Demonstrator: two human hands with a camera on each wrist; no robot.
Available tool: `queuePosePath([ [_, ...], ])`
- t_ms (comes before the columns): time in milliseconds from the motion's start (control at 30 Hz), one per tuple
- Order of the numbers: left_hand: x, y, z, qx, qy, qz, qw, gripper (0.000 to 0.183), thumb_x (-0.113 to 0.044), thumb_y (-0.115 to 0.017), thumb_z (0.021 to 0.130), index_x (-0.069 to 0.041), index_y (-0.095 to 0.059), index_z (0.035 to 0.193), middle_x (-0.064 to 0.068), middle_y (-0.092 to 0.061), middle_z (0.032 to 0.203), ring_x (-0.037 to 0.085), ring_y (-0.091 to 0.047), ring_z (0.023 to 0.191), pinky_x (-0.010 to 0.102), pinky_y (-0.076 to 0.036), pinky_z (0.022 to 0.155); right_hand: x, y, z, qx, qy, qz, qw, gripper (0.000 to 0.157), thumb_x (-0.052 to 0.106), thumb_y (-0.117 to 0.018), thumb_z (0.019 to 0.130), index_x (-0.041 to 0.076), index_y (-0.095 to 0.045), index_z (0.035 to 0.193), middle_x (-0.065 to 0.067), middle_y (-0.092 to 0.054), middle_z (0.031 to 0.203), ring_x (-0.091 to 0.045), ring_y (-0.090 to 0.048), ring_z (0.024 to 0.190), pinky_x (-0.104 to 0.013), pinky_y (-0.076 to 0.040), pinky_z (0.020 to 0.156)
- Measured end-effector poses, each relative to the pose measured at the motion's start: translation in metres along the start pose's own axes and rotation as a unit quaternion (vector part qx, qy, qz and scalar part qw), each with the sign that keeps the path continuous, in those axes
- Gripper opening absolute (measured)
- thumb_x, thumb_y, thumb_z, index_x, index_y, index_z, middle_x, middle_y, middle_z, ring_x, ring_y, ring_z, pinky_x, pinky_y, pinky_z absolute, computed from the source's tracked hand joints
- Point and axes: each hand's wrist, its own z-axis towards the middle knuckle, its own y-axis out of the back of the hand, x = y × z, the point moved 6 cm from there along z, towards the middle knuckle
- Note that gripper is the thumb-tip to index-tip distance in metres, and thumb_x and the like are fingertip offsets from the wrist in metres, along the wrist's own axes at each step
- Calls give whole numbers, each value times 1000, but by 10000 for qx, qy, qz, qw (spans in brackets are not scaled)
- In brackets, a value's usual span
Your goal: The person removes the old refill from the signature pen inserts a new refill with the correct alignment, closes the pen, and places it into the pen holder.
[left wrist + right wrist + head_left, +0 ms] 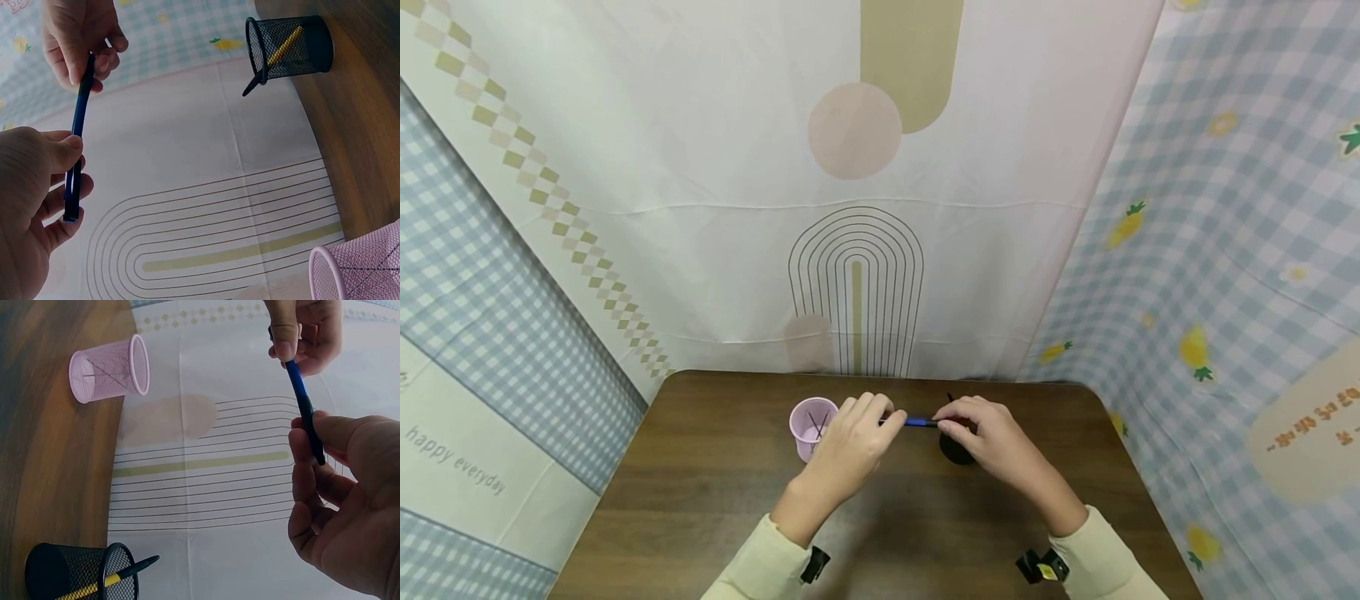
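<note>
A slim blue pen with dark ends is held level between both hands, above the table. My left hand grips one end between thumb and fingers; in the left wrist view the pen runs across its fingers. My right hand pinches the other, black end, whose tapered tip shows past the thumb in the right wrist view. Under the right hand stands a black mesh pen cup, partly hidden, with a yellow and black pen leaning in it.
A pink mesh cup stands left of the left hand, with thin dark crossed lines showing inside. The brown wooden table ends at a white patterned cloth behind, and a checked cloth hangs on the right.
</note>
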Motion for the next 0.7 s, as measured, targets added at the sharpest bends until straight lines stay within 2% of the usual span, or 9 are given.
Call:
queuePosePath([
  [233,-1,1,0,15,25,-40,10000,18,-2,-71,87,-11,-69,102,3,-61,95,19,-58,84,28,-41,64,3,1,-2,-234,272,-20,9994,16,11,-78,90,23,-75,101,14,-68,93,-4,-49,75,-24,-45,64],
  [700,-2,0,0,82,104,-170,9998,23,0,-73,83,-12,-70,102,2,-61,95,19,-59,85,29,-42,65,6,-1,-5,-453,534,-4,9975,22,8,-83,84,22,-70,96,14,-64,91,-5,-54,84,-28,-49,70],
])
